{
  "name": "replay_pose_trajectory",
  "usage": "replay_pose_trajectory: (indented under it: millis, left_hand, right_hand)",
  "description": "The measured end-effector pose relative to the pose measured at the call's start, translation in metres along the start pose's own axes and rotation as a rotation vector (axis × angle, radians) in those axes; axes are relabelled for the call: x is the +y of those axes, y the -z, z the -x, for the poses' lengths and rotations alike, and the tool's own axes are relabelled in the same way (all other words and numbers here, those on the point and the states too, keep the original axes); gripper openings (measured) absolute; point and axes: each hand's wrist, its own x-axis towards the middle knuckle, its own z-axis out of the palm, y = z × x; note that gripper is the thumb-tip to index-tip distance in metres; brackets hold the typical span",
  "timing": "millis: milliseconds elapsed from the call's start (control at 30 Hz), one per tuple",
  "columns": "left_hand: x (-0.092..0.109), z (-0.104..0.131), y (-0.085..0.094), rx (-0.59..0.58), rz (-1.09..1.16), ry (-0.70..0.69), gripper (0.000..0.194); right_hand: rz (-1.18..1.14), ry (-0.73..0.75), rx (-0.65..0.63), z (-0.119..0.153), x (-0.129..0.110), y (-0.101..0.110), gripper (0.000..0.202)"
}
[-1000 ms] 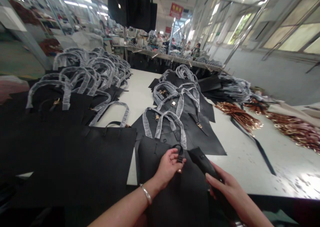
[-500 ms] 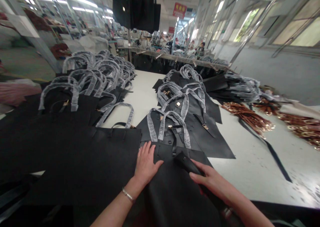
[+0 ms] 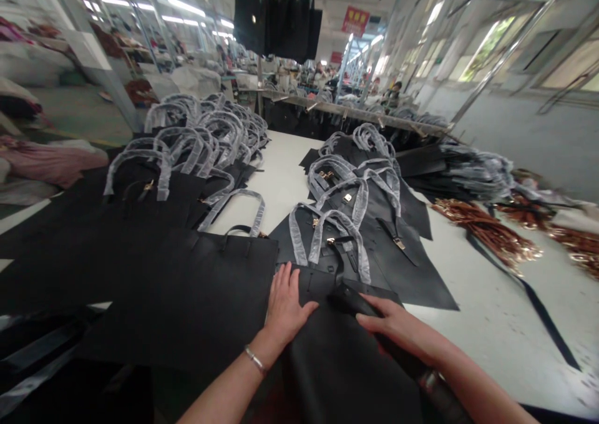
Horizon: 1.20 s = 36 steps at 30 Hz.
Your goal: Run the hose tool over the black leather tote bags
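Observation:
My left hand [image 3: 286, 305] lies with its fingers spread on the top edge of a black tote bag [image 3: 322, 349], pressing it down. A silver bracelet [image 3: 255, 360] circles that wrist. My right hand [image 3: 400, 325] is wrapped round a black handheld tool [image 3: 350, 300], whose kind I cannot make out. The tool's front end rests at the bag's top edge, by the lower end of a narrow black strap [image 3: 339, 267] with a gold clasp. Handles in clear plastic wrap [image 3: 363, 252] stand up just beyond the edge.
More black bags with wrapped handles [image 3: 215, 121] are piled at the left. Another stack of bags [image 3: 412, 255] lies ahead. Brown straps with gold fittings [image 3: 491, 231] and a loose black strip [image 3: 528, 293] lie on the pale table [image 3: 472, 330]. Black pieces [image 3: 276, 22] hang overhead.
The view has swung slightly left, so everything sits further right. My left hand stays on the bag's edge. The tool's tip has shifted slightly left relative to the strap, still in my right hand.

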Motion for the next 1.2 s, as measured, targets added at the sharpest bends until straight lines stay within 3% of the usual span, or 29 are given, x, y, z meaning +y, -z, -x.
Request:
replay_pose_trajectory:
  millis: [67, 167, 267, 367, 500, 633, 800, 1067, 1200]
  left_hand:
    - [-0.001, 0.0, 0.0, -0.003, -0.002, -0.01, 0.076]
    - [-0.002, 0.0, -0.002, 0.015, -0.009, -0.005, 0.079]
    - [-0.003, 0.001, -0.004, 0.047, -0.01, 0.005, 0.082]
    - [-0.004, 0.001, -0.006, 0.062, -0.013, 0.002, 0.081]
    - [-0.006, 0.001, -0.008, 0.064, -0.016, -0.011, 0.08]
    - [-0.006, 0.0, -0.008, 0.048, -0.025, -0.016, 0.08]
    - [-0.006, 0.0, -0.008, 0.028, -0.028, -0.038, 0.078]
    - [-0.005, 0.0, -0.008, 0.041, 0.021, -0.015, 0.082]
    - [-0.001, 0.0, -0.002, -0.016, 0.038, -0.058, 0.079]
  right_hand:
    - [-0.004, 0.025, 0.062, -0.004, 0.0, 0.002, 0.053]
    - [0.028, 0.085, 0.27, -0.003, -0.001, 0.015, 0.059]
    - [-0.011, 0.064, 0.361, 0.016, 0.005, 0.036, 0.065]
    - [-0.079, -0.032, 0.258, 0.046, 0.021, 0.048, 0.066]
    - [-0.153, -0.163, 0.152, 0.069, 0.045, 0.042, 0.071]
    - [-0.202, -0.2, 0.093, 0.061, 0.052, 0.031, 0.07]
    - [-0.264, -0.09, 0.078, 0.04, 0.047, 0.029, 0.062]
    - [-0.243, -0.148, 0.036, 0.051, 0.054, 0.035, 0.056]
    - [-0.229, -0.097, 0.093, 0.043, 0.052, 0.027, 0.061]
